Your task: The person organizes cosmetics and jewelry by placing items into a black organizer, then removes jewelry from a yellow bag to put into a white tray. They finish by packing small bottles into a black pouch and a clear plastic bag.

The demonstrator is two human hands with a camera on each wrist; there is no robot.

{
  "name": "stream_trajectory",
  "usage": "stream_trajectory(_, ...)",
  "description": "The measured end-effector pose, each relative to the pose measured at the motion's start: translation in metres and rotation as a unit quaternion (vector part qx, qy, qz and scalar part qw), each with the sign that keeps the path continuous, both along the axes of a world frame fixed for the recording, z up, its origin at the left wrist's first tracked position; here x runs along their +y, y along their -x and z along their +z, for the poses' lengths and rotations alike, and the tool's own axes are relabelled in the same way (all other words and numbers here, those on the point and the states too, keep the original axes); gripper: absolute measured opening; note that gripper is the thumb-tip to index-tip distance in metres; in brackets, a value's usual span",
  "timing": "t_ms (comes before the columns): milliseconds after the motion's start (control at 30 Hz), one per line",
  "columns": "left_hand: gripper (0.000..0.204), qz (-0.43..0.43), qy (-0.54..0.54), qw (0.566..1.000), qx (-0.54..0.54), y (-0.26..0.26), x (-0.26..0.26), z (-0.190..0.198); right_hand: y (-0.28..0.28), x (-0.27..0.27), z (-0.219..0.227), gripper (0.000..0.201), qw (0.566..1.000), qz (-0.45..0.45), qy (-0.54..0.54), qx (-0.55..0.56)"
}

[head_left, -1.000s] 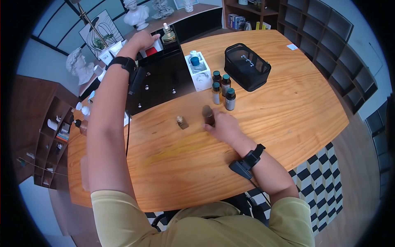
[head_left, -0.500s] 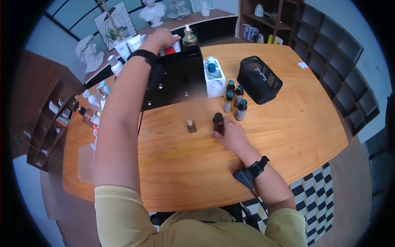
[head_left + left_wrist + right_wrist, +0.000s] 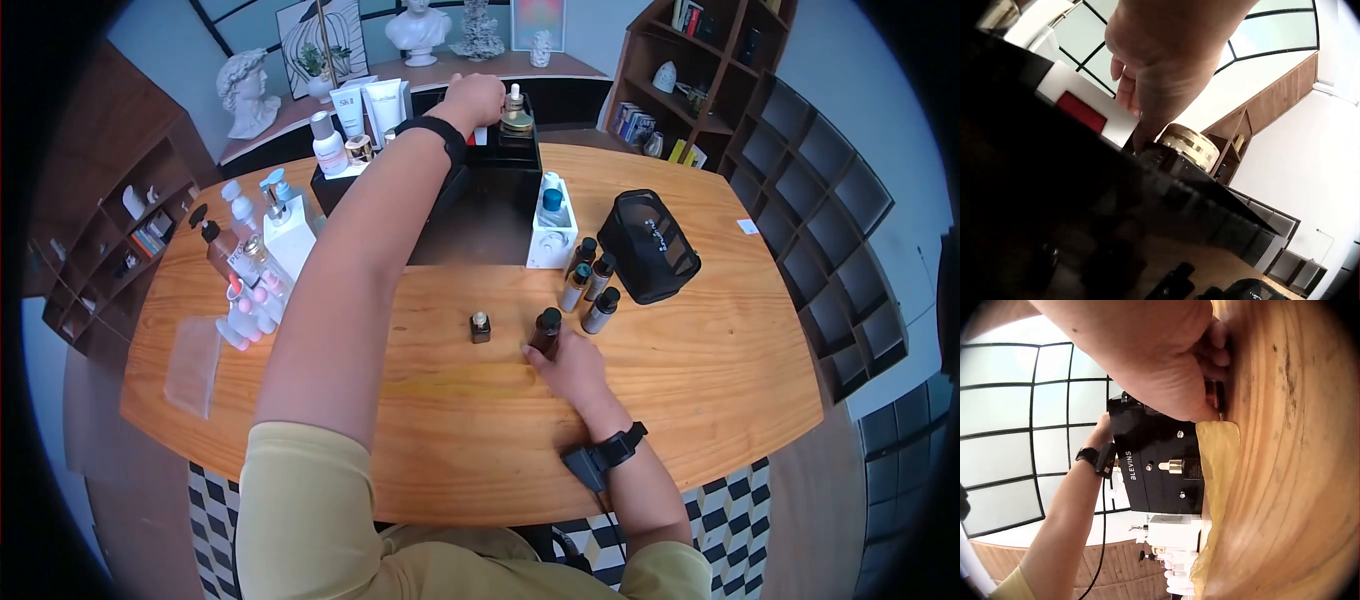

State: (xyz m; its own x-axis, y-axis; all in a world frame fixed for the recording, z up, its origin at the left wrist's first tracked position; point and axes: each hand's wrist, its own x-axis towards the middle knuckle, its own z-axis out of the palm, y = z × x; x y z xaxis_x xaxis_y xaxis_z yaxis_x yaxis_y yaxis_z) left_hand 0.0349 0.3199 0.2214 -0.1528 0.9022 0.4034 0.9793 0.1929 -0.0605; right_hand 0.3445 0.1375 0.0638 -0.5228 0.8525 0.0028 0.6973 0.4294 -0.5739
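In the head view my left hand reaches into the top of the black organizer. The left wrist view has its fingers behind a white box with a red patch, beside a gold-banded lid. Its lower fingertips are hidden, so I cannot tell what it holds. On the table my right hand grips a dark brown bottle, which stands upright. Left of that bottle stands a small square dropper bottle. Several capped brown bottles are grouped just behind my right hand.
A black mesh bag lies right of a white holder. Pump bottles and pink-tipped items crowd the left side, near a clear sheet. In the right wrist view a yellow film lies on the table.
The head view has swung left and upward. The brown bottle in my right hand, blurred at first, now stands still. My left hand stays at the top of the organizer and covers more of the red-patched box.
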Motion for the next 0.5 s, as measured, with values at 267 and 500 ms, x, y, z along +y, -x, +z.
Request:
stream_trajectory(267,0.014,0.006,-0.001,1.0,0.007,-0.0038,-0.0018,-0.0021,-0.0001,0.0019,-0.0062,0.036,1.0,0.001,-0.009,0.009)
stream_trajectory(500,0.018,-0.032,0.002,0.999,-0.014,-0.0013,-0.0062,-0.0002,-0.0013,0.0004,-0.0057,0.035,1.0,0.003,-0.008,0.017)
